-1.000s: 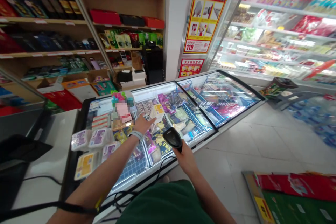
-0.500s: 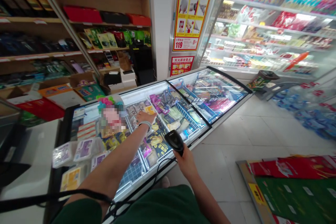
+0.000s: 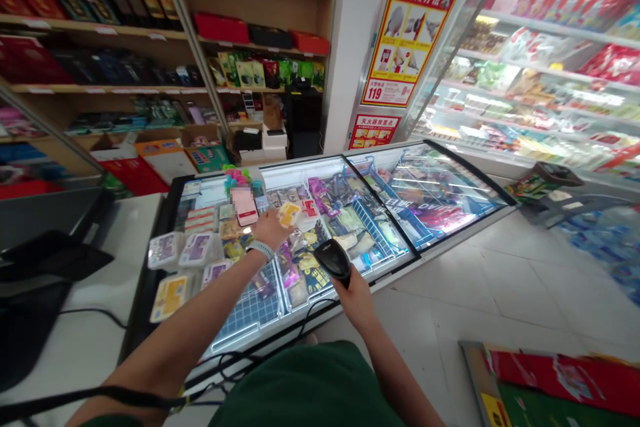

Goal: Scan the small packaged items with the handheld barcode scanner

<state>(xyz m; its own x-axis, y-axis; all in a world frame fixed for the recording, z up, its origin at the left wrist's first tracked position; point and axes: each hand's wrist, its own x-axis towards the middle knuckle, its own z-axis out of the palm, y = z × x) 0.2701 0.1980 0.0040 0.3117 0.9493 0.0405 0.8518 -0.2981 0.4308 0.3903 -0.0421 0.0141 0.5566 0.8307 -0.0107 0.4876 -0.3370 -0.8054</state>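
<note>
Scanner (image 3: 332, 259), one, in grip of right hand (image 3: 356, 297), with left hand (image 3: 271, 229), hold unclear, at one yellow-labelled pack (image 3: 289, 214)

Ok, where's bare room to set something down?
Free: white counter beyond the cable, beside the freezer; floor between freezer and red-and-green packaging. Crowded: the freezer's left half, tubs and packages by the left hand.

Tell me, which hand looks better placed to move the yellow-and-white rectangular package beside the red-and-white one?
Probably the left hand: it is at that package, while the right hand grips a black handheld scanner.
</note>
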